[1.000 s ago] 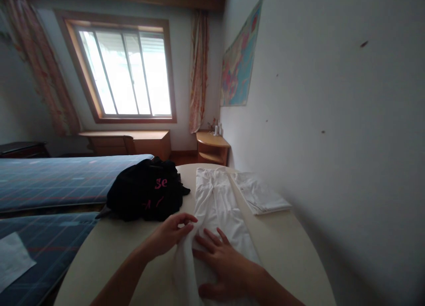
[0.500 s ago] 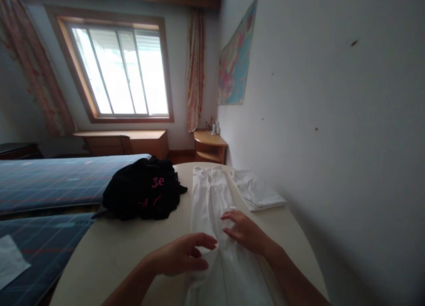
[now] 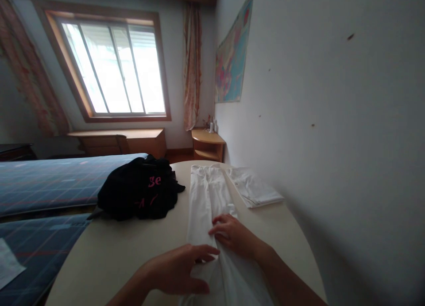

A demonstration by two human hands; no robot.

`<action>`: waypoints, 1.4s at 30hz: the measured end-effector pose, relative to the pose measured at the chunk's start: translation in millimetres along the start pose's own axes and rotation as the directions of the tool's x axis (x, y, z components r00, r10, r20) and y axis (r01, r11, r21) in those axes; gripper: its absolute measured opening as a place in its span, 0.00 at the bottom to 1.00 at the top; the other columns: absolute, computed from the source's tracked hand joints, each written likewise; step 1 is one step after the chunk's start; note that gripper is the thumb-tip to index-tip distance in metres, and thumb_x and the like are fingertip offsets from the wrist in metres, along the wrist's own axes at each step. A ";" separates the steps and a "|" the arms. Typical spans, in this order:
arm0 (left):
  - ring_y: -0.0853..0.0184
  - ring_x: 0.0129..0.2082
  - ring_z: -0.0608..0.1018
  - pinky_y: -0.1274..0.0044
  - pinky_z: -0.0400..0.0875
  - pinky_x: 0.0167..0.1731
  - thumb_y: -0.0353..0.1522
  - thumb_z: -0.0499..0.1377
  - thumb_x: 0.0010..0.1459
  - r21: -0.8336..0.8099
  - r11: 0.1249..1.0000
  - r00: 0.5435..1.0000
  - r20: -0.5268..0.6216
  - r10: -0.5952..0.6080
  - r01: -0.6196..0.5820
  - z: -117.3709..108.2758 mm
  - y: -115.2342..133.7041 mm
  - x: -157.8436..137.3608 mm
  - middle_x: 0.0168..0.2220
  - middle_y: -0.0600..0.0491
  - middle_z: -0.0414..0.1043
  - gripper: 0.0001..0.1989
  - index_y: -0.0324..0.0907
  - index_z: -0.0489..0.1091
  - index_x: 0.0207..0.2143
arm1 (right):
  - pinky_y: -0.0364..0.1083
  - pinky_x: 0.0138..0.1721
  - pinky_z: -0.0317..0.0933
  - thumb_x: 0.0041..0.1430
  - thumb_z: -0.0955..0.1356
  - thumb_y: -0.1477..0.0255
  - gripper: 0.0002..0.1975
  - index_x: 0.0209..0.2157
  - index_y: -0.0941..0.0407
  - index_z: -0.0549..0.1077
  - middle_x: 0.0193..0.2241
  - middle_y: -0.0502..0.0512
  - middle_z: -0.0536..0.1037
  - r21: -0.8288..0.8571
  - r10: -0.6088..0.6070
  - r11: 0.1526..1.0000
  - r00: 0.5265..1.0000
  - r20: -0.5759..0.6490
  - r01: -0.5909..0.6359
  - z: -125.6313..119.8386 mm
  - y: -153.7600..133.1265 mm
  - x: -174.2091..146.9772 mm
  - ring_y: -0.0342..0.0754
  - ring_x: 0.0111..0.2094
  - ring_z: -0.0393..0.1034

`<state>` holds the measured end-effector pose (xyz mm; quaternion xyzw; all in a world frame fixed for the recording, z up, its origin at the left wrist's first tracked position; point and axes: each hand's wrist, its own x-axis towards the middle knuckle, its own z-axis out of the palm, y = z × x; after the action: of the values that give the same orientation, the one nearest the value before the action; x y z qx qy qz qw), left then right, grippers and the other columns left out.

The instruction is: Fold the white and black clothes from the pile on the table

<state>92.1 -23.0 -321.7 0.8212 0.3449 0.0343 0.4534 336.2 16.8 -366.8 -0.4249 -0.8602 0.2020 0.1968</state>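
Note:
A pair of white trousers [image 3: 201,200] lies lengthwise on the round cream table [image 3: 139,239], its waistband at the far end and its legs toward me. My left hand [image 3: 179,268] is over the left side of the near legs, thumb and fingers apart, nothing gripped. Farther up, my right hand [image 3: 232,235] rests on the cloth with its fingers stretched out toward the left. The cloth beneath my palms is hidden. To the right of the trousers lies a folded white garment [image 3: 255,187].
A bunched black garment with pink lettering [image 3: 136,189] sits at the table's left edge. Blue plaid mattresses [image 3: 49,182] stand left of the table, a white sheet-like piece [image 3: 8,262] on the nearer one. A wall [image 3: 332,164] rises along the right.
My right hand has shifted left and down onto the trousers. My left hand has moved slightly toward me, its thumb lower. The view has shifted slightly.

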 end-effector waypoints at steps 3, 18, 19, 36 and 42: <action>0.56 0.50 0.77 0.68 0.70 0.51 0.39 0.68 0.50 0.075 0.995 0.997 -0.040 -0.059 0.062 0.6 -0.3 -2.1 0.54 0.47 0.74 0.40 0.51 0.60 0.65 | 0.54 0.62 0.55 0.64 0.67 0.69 0.16 0.51 0.50 0.78 0.55 0.59 0.73 0.001 0.025 1.000 1.000 0.004 -0.025 3.0 1.0 -1.0 0.55 0.58 0.65; 0.55 0.55 0.74 0.67 0.65 0.56 0.30 0.60 0.52 0.370 0.902 0.910 -0.411 -0.056 0.223 -12.4 -47.0 11.7 0.58 0.45 0.69 0.36 0.46 0.59 0.65 | 0.61 0.68 0.35 0.71 0.58 0.61 0.24 0.64 0.49 0.64 0.69 0.56 0.54 -0.168 0.088 0.982 0.996 0.019 -0.083 20.4 34.6 61.6 0.55 0.70 0.42; 0.55 0.54 0.74 0.67 0.66 0.55 0.30 0.61 0.52 0.376 0.893 0.902 -0.426 -0.069 0.246 -14.5 -49.6 10.4 0.57 0.45 0.70 0.34 0.46 0.62 0.63 | 0.61 0.68 0.36 0.70 0.58 0.61 0.23 0.63 0.50 0.65 0.69 0.56 0.55 -0.165 0.079 0.983 0.997 0.004 -0.077 20.9 36.5 64.0 0.55 0.70 0.43; 0.69 0.36 0.74 0.78 0.69 0.37 0.34 0.66 0.52 -0.119 0.990 0.973 -0.226 0.046 -0.075 -12.3 -18.7 4.7 0.42 0.53 0.76 0.24 0.46 0.69 0.53 | 0.56 0.63 0.55 0.60 0.69 0.65 0.25 0.59 0.52 0.71 0.60 0.62 0.70 -0.086 0.037 0.996 0.999 0.011 -0.036 -2.0 23.6 23.4 0.58 0.62 0.61; 0.64 0.40 0.76 0.75 0.70 0.41 0.37 0.70 0.46 -0.051 0.998 0.998 -0.054 0.022 -0.025 -8.9 -22.1 2.4 0.45 0.52 0.77 0.30 0.47 0.70 0.53 | 0.54 0.60 0.59 0.54 0.73 0.65 0.26 0.55 0.52 0.74 0.55 0.62 0.74 -0.056 0.007 0.998 0.999 0.031 -0.005 -12.5 15.0 17.7 0.57 0.57 0.66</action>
<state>78.8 -7.3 -334.1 0.8121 0.3461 0.0703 0.4645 342.4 41.7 -361.0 -0.4297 -0.8671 0.1851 0.1707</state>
